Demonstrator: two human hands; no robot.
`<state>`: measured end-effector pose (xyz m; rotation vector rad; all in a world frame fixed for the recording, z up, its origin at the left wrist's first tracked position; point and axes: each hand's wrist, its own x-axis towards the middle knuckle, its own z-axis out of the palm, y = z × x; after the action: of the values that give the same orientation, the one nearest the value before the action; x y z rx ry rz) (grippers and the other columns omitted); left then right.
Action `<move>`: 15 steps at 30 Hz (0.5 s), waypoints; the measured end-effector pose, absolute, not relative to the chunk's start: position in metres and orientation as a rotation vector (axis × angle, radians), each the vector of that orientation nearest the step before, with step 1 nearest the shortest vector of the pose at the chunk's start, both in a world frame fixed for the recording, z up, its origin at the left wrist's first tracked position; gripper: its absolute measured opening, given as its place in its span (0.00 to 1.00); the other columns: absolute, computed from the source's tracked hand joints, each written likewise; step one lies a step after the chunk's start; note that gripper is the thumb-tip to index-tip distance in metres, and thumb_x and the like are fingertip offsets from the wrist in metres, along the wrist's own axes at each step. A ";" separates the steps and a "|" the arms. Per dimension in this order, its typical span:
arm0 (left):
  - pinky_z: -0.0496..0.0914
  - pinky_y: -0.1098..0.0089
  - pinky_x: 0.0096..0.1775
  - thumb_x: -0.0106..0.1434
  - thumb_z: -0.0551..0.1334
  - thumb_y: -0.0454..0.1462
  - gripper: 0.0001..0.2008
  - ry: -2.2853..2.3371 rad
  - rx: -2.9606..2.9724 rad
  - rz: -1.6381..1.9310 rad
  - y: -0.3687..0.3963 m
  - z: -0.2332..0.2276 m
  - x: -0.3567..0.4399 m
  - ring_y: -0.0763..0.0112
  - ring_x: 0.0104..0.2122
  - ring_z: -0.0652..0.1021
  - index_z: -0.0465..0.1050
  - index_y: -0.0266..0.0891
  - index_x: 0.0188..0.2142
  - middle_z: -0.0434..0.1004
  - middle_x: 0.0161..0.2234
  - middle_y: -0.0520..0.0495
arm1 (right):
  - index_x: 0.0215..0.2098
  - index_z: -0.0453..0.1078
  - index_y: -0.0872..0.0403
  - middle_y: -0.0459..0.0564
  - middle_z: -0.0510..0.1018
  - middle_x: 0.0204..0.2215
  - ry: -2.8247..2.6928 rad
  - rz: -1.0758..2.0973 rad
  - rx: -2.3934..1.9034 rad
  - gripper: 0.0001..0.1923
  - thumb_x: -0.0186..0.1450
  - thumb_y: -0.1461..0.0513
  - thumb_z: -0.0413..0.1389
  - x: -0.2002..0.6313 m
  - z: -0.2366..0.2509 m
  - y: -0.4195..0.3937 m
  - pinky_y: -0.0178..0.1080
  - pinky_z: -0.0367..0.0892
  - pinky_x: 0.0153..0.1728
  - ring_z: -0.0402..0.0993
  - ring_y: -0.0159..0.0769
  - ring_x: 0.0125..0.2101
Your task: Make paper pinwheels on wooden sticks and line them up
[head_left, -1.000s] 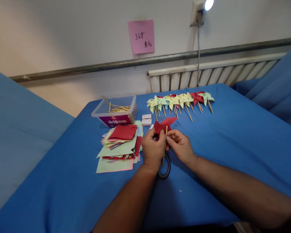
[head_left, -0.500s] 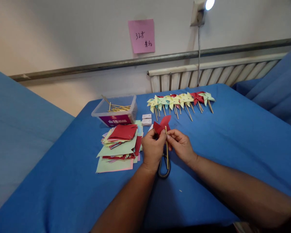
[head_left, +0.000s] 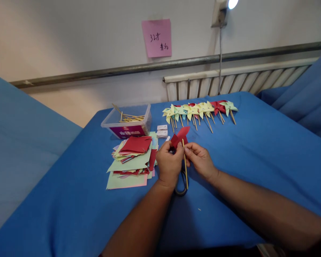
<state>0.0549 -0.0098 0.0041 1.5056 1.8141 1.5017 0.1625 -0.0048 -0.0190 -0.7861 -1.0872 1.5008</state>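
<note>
Blue cloth (head_left: 256,150): covers the work surface and bears everything listed.
Paper stack (head_left: 132,160): mixed red, green and pink squares, left of the hands.
Clear plastic box (head_left: 127,123): holds loose wooden sticks, behind the stack.
Finished pinwheels (head_left: 200,110): one row at the far edge, sticks pointing toward the person.
Left hand (head_left: 169,164): closed, pinching the red pinwheel.
Right hand (head_left: 200,160): fingers closed on the wooden stick.
Red pinwheel (head_left: 179,136): raised above the cloth, between both hands.
Wooden stick (head_left: 185,166): upright behind the pinwheel, lower end hanging above a dark loop, probably a scissors handle (head_left: 181,185).
</note>
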 end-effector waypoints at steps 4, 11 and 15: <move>0.64 0.71 0.31 0.57 0.63 0.40 0.08 1.809 1.532 1.508 -0.011 0.004 0.055 0.72 0.24 0.71 0.72 0.39 0.25 0.73 0.23 0.52 | 0.30 0.68 0.54 0.38 0.69 0.16 -1.079 1.537 -0.762 0.16 0.59 0.49 0.60 0.162 -0.020 -0.005 0.30 0.59 0.18 0.62 0.24 0.14; 0.65 0.71 0.31 0.57 0.62 0.40 0.07 1.834 1.569 1.492 -0.010 0.004 0.054 0.72 0.25 0.72 0.72 0.40 0.26 0.74 0.23 0.52 | 0.31 0.68 0.53 0.38 0.70 0.17 -1.058 1.559 -0.710 0.15 0.61 0.50 0.60 0.162 -0.026 -0.005 0.30 0.58 0.17 0.62 0.24 0.14; 0.65 0.71 0.32 0.57 0.62 0.39 0.07 1.843 1.585 1.500 -0.010 0.004 0.054 0.72 0.25 0.72 0.72 0.39 0.25 0.74 0.23 0.52 | 0.31 0.68 0.54 0.38 0.70 0.17 -1.063 1.570 -0.680 0.14 0.62 0.51 0.60 0.162 -0.027 -0.005 0.30 0.59 0.18 0.62 0.24 0.15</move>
<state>0.0544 -0.0096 0.0044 1.5846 1.8431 1.4997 0.1625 -0.0050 -0.0267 -0.6801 -1.0633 1.5700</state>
